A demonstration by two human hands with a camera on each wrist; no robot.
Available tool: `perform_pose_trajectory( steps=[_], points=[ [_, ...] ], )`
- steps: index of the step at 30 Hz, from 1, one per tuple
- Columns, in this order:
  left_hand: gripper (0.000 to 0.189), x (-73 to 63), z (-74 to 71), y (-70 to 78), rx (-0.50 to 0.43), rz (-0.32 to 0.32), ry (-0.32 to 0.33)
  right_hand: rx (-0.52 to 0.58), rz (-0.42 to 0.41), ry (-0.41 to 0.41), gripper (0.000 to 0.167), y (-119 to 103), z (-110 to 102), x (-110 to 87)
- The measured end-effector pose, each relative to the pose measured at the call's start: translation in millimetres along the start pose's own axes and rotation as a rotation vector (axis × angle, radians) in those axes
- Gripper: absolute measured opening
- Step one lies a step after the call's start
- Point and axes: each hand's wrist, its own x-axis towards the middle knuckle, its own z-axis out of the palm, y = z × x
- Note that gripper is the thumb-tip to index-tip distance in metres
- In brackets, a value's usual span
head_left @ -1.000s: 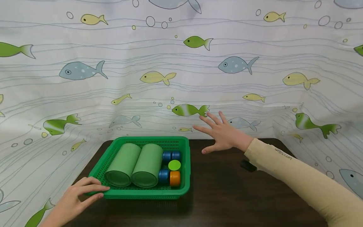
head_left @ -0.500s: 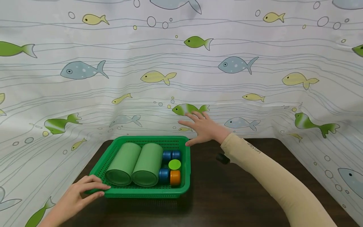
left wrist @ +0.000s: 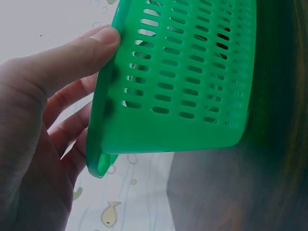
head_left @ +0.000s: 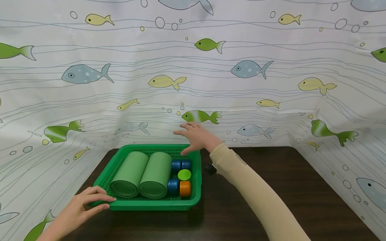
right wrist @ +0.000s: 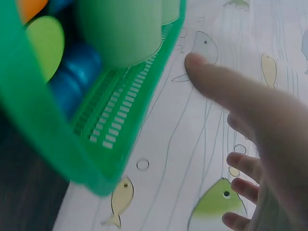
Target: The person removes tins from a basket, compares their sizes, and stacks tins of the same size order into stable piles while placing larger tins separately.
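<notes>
A green plastic basket (head_left: 150,203) stands on the dark table. Two pale green cylinders, the left one (head_left: 132,170) and the right one (head_left: 156,170), lie side by side inside it. To their right sit small blue jars (head_left: 173,186), a lime-topped jar (head_left: 184,174) and an orange jar (head_left: 185,189). My left hand (head_left: 78,209) pinches the rim at the near left corner, thumb on the outer wall and fingers behind, as the left wrist view shows. Fingers spread and holding nothing, my right hand (head_left: 199,139) hovers over the basket's far right corner.
Dark wooden table (head_left: 256,197) extends to the right of the basket. A white sheet printed with fish (head_left: 251,68) hangs behind the table and along both sides.
My right hand has moved left, from right of the basket to over its far right corner. The left hand and the basket have stayed in place.
</notes>
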Motion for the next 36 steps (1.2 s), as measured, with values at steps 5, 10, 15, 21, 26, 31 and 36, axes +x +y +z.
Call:
perform_pose_trajectory(
  steps=[5, 10, 15, 21, 26, 31, 36],
  points=[
    [0.051, 0.2, 0.3, 1.3, -0.008, -0.013, 0.001, 0.075, 0.008, 0.020, 0.089, -8, 12, 10.8],
    [0.049, -0.1, 1.8, 0.9, -0.043, -0.002, 0.016, 0.167, 0.046, 0.027, 0.083, -14, 31, 18.2],
    [0.048, 0.4, 1.1, 1.8, -0.016, -0.018, 0.003, 0.209, 0.079, 0.016, 0.079, -18, 53, 25.5],
    [0.049, 1.1, -0.9, 3.8, -0.005, -0.032, 0.001, 0.243, 0.102, -0.003, 0.077, -23, 69, 32.0],
    [0.051, 1.7, -1.7, 3.9, 0.001, -0.037, 0.001, 0.313, 0.129, -0.023, 0.070, -25, 75, 31.0],
    [0.051, 1.1, -2.3, 2.9, -0.010, -0.033, 0.004, 0.377, 0.155, -0.040, 0.066, -28, 81, 30.9],
    [0.048, -0.8, -0.5, 3.3, -0.062, -0.026, 0.004, 0.418, 0.176, -0.083, 0.067, -30, 90, 31.2]
  ],
)
